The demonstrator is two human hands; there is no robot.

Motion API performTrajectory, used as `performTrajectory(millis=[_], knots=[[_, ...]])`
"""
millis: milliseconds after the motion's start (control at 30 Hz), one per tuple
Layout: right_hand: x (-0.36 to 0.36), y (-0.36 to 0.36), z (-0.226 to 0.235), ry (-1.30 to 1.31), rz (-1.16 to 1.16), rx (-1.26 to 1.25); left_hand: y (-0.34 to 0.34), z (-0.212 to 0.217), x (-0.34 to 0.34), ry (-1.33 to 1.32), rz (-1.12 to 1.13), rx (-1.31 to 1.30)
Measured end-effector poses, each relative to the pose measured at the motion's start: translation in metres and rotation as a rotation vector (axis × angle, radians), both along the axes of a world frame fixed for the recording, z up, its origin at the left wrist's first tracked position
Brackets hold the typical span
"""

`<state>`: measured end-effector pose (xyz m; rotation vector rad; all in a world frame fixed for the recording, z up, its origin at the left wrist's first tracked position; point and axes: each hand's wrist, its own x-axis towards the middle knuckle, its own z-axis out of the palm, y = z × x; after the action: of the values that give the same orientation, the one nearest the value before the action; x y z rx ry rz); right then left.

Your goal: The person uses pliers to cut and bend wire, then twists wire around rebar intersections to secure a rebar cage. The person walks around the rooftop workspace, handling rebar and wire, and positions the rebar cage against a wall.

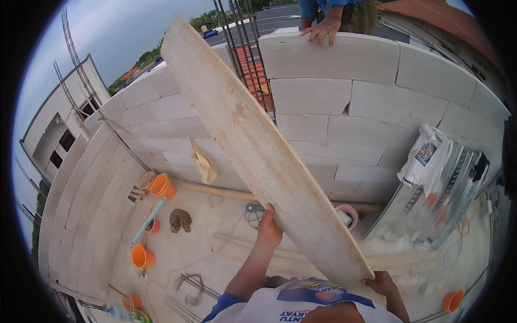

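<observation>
I see long pale plank (258,145) running from 11 o'clock to 5 o'clock. Left hand (268,229) grips its left edge, fingers hidden behind. Right hand (381,282) clasps lower end, palm hidden. Co-worker's hand (325,29) rests on block wall (334,97) at 12 o'clock, body cut off.

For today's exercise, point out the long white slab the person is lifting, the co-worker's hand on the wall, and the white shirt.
long white slab (253,140), head view, mid face.
co-worker's hand (325,29), head view, knuckles.
white shirt (425,161), head view, front.
</observation>
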<state>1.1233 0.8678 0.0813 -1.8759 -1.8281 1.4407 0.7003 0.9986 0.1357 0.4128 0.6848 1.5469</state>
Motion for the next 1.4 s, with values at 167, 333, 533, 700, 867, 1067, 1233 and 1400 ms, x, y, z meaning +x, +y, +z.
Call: performTrajectory(millis=[167, 333, 533, 700, 867, 1067, 1233, 1400], knots=[[-0.017, 0.014, 0.049, 0.2, -0.135, 0.152, 0.027, 0.087, -0.005, 0.097, -0.032, 0.082], [-0.042, 0.026, 0.118, 0.125, -0.121, 0.202, 0.058, 0.134, -0.02, 0.224, -0.038, 0.257], [-0.066, 0.051, 0.189, 0.243, -0.174, 0.335, 0.036, 0.093, 0.005, 0.304, -0.294, 0.383], [-0.073, 0.088, 0.237, 0.279, -0.176, 0.56, -0.013, 0.035, 0.087, 0.66, -0.481, 0.369], [-0.095, 0.137, 0.264, 0.331, -0.222, 0.703, 0.023, 0.031, 0.111, 0.539, -0.203, 0.364], [-0.116, 0.192, 0.281, 0.348, -0.246, 0.815, 0.066, 0.106, 0.102, 0.498, -0.003, 0.187], [-0.113, 0.24, 0.274, 0.453, -0.239, 0.841, 0.097, 0.115, 0.097, 0.507, 0.053, 0.212], [-0.125, 0.264, 0.281, 0.516, -0.23, 0.863, 0.116, 0.131, 0.082, 0.558, 0.075, 0.136]])
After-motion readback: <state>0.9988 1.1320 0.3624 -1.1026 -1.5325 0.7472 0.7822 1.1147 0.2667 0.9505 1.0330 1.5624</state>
